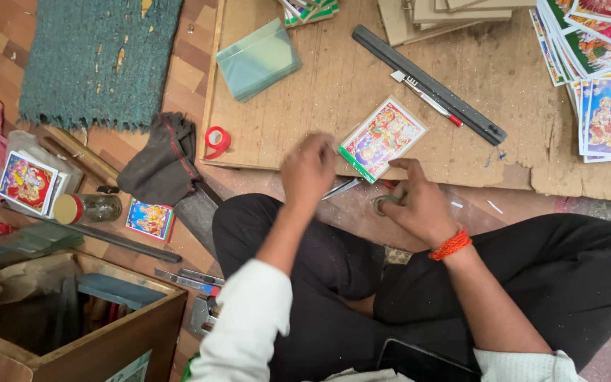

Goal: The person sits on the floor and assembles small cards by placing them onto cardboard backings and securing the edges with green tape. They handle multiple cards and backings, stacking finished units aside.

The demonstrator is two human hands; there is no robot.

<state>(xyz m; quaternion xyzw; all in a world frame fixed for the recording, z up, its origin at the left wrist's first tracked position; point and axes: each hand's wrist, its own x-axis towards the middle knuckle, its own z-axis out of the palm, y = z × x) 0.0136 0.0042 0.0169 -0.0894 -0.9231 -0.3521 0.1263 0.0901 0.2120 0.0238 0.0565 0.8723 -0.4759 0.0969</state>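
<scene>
I sit cross-legged in black trousers over a wooden board [305,120]. My left hand [309,170] is blurred, its fingers curled, at the board's near edge beside a small colourful picture card [382,138]. Whether it holds anything is unclear. My right hand [419,205], with a red thread on the wrist, grips a small roll of tape [385,204] just below the card. A thin metal strip [341,188] lies between my hands.
On the board lie a long black ruler [429,83], a small utility knife [426,97], a stack of glass panes [257,60] and piles of prints [599,64]. A red tape roll [216,139], dark cloth [164,159], green mat [97,60], jar [88,209] and wooden box [86,332] sit left.
</scene>
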